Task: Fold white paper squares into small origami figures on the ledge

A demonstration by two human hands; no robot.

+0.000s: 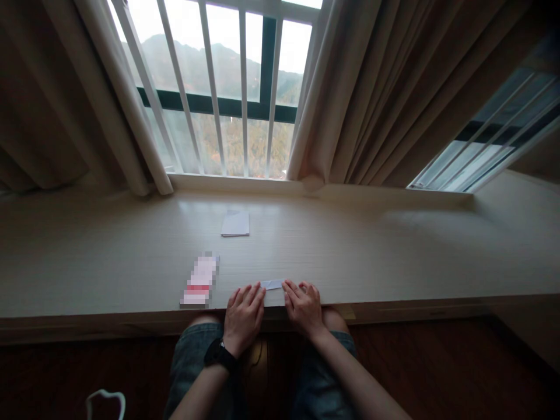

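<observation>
A narrow strip of folded white paper [273, 284] lies near the front edge of the pale table, between my two hands. At its left end, my left hand [244, 312] holds it down with the fingertips, palm down and fingers close together. The right end is under the thumb and fingertips of my right hand [304, 306], whose fingers are bent. My fingers hide both ends of the strip. Farther back on the table is a small stack of white paper sheets [235, 224].
A pixel-blurred pink and white object [200, 281], perhaps a phone, lies left of my left hand. Behind the table [394, 251] stands a barred window [227, 116] between brown curtains [371, 87]. My knees are under the front edge. A white curved object [106, 394] shows at lower left.
</observation>
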